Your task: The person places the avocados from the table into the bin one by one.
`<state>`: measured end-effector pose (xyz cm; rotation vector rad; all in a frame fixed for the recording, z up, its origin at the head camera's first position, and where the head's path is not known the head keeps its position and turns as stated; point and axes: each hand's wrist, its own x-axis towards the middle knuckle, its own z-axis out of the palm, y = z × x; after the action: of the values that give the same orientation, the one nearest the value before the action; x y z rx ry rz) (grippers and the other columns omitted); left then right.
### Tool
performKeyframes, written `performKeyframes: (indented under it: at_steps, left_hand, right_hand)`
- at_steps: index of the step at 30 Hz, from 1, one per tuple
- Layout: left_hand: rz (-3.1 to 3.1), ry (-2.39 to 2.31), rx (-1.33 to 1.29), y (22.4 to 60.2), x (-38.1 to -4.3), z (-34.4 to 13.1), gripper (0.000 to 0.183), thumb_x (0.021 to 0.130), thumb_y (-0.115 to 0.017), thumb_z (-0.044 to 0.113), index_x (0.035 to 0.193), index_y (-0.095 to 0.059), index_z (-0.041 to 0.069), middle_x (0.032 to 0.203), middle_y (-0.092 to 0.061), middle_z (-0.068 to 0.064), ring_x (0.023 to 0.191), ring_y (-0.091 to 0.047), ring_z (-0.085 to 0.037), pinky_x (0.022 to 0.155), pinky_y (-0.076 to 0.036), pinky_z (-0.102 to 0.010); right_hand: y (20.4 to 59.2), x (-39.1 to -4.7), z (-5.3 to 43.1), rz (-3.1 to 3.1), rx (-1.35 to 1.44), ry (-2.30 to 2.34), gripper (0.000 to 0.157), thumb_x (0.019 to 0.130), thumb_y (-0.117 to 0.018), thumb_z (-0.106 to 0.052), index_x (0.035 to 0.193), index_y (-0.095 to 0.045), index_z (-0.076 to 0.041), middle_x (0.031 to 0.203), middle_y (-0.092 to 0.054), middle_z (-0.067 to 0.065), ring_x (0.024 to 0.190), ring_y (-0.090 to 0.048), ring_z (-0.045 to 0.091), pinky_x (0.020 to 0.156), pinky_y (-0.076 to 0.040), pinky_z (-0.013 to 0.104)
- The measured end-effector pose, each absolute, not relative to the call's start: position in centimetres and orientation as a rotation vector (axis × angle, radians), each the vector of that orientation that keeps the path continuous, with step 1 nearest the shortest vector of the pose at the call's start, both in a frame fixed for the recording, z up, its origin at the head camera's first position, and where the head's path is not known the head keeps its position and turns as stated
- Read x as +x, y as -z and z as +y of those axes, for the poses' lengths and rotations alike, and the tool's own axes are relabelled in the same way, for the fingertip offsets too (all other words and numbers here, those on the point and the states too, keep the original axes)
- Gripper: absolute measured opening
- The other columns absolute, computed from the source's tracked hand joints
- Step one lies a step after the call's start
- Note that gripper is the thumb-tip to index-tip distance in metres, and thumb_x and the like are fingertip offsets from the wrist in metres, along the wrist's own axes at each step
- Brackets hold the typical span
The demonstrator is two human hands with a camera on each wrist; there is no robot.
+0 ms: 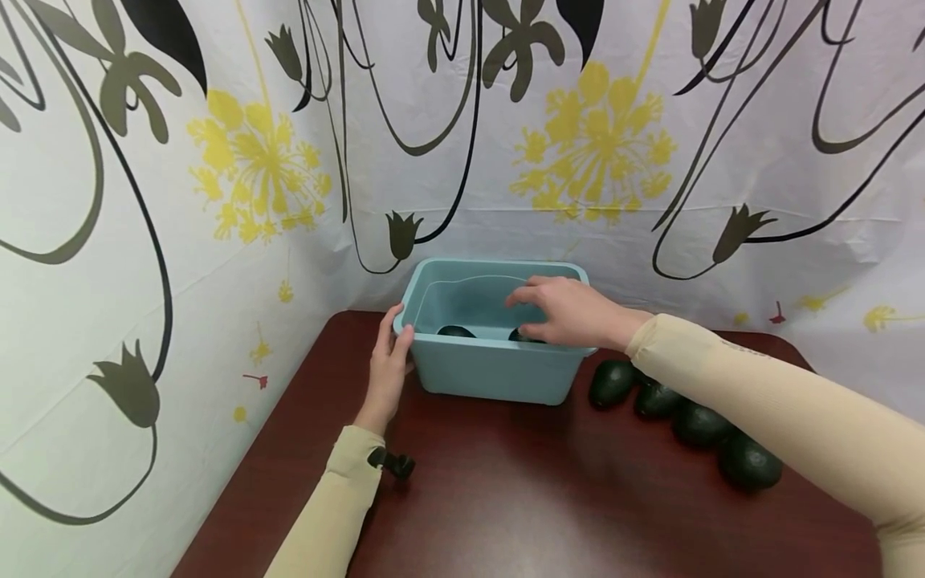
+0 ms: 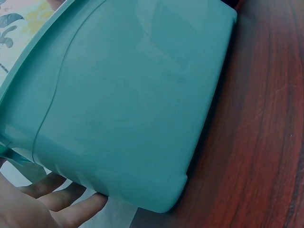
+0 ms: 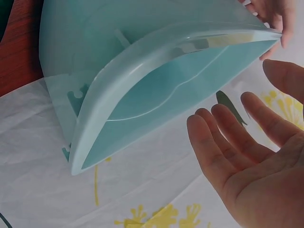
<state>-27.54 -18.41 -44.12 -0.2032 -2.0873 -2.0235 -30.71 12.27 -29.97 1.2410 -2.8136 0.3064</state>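
Note:
A light blue plastic bin (image 1: 499, 369) stands upright toward the back of the table. My left hand (image 1: 386, 365) holds its left front corner, thumb over the rim and fingers along the left end. In the left wrist view, the fingertips (image 2: 97, 202) rest against the bin's outer wall. My right hand (image 1: 574, 313) hovers over the bin's right part, fingers spread and loosely bent, holding nothing. Inside, one dark green avocado (image 1: 457, 331) lies toward the left, and another avocado (image 1: 522, 335) shows partly beneath my right hand. The front wall hides their lower parts.
Several more avocados, including a near avocado (image 1: 750, 461) and a far avocado (image 1: 612, 383), lie in a slanting row right of the bin, partly under my right sleeve (image 1: 766, 401). A patterned white curtain (image 1: 448, 185) hangs behind the dark red table (image 1: 477, 498) and along its left.

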Motion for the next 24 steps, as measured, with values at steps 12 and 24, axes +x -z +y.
performKeyframes:
  at_steps: [12,24]
  left_hand:
    - [-2.071,2.011,-0.176,44.0,-27.5,-18.1,0.056,0.104,-0.053,0.045,0.155,-0.036,0.032,0.156,-0.036,-0.005,0.134,-0.044,-0.03,0.099,-0.041,-0.066]
    - [-2.071,1.997,-0.162,44.3,-27.5,-18.0,0.057,0.103,-0.054,0.046,0.155,-0.036,0.033,0.156,-0.036,-0.005,0.133,-0.044,-0.03,0.099,-0.042,-0.065]
  right_hand:
    - [30.0,-29.5,13.3,-2.784,1.205,-0.298,0.04,0.091,-0.076,-0.029,0.129,-0.067,-0.021,0.123,-0.06,0.0,0.088,-0.063,0.013,0.069,-0.053,0.036]
    - [29.6,-28.4,14.9,-2.777,1.155,-0.292,0.042,0.091,-0.076,-0.03,0.131,-0.066,-0.024,0.119,-0.059,-0.002,0.079,-0.06,0.009,0.066,-0.05,0.035]
